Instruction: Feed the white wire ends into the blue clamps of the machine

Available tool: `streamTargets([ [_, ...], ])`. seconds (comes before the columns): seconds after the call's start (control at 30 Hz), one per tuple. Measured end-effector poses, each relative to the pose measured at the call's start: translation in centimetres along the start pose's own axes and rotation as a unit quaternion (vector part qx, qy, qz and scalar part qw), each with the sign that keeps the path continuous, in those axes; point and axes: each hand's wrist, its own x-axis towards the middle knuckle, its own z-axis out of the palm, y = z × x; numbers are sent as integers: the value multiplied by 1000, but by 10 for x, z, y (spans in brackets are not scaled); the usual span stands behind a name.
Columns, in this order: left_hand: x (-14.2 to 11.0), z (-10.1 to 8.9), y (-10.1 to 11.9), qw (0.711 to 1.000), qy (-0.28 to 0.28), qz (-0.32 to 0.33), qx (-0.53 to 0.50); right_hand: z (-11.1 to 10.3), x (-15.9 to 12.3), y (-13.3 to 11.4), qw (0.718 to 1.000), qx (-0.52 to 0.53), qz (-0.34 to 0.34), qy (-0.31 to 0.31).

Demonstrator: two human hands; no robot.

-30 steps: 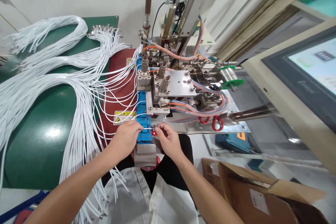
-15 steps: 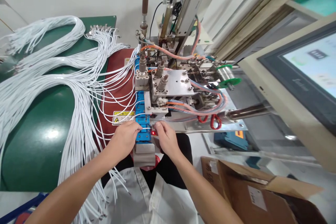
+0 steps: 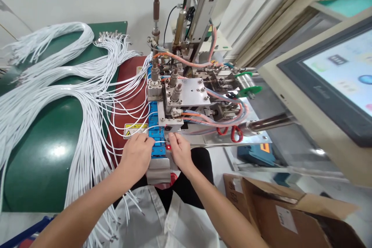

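My left hand [image 3: 138, 151] is closed in a pinch on a white cable [image 3: 159, 142] that lies across the blue fixture blocks [image 3: 157, 151]. On the other side of the blocks, my right hand [image 3: 179, 148] has its thumb and fingers pinched at the cable's end; the fingers cover most of that tip. A small red light [image 3: 168, 147] glows between the hands. More white cables [image 3: 130, 114] run from the left into the blue blocks further up the row. Beyond my hands stands the metal machine [image 3: 192, 92] with its hoses.
Bundles of white cables [image 3: 84, 124] spread over the green table [image 3: 37, 170] at left. A screen [image 3: 343, 73] juts in at right. A wire spool [image 3: 245, 85] with green flanges sits on the machine. Cardboard boxes [image 3: 279, 209] stand at lower right, beside a blue case [image 3: 255, 156].
The camera view has shifted slightly, showing more of the screen. Both hands stay at the same blue block, the right hand's fingers marginally nearer the cable end.
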Motion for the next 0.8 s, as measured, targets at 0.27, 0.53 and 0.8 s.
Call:
streamTargets([
  [0.27, -19, -27, -4, 992, -87, 87, -29, -29, -2, -6, 990, 139, 10, 27],
  [0.53, -71, -28, -12, 929, -303, 183, 110, -42, -11, 0, 991, 131, 18, 3],
  [0.8, -28, -36, 4, 964, -119, 25, -235, -40, -24, -18, 974, 226, 11, -11],
])
